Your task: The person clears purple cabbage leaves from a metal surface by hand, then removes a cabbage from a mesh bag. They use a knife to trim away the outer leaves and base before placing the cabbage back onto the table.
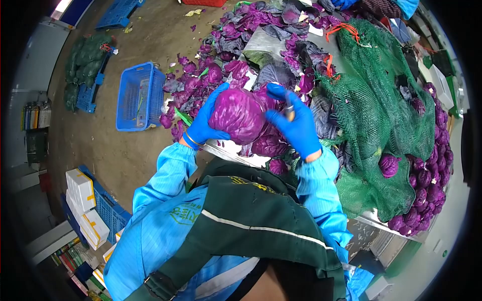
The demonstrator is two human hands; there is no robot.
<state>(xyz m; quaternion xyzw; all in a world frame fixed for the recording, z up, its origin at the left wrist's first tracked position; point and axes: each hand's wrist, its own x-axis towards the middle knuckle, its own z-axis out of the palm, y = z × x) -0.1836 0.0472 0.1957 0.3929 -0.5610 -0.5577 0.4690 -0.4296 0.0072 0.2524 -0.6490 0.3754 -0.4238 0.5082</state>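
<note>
My left hand [206, 120], in a blue glove, is wrapped round the left side of a red cabbage [237, 116]. The cabbage is round, purple and stripped to smooth inner leaves. Just to its right is my right hand [297, 125], also gloved in blue, thumb and fingers curved towards the cabbage. It grips what looks like a small knife [290, 113] with a yellowish handle; the blade is blurred and partly hidden. Loose purple cabbage leaves [233, 37] lie heaped beyond both hands, and more cabbage [269, 144] sits beneath them.
Green mesh sacks [371, 95] cover the table's right side, with a stack of red cabbages [427, 185] past them. A blue plastic crate [135, 120] stands on the floor to the left. White boxes [80, 189] and filled green sacks [88, 60] stand farther left. Fallen leaves litter the floor.
</note>
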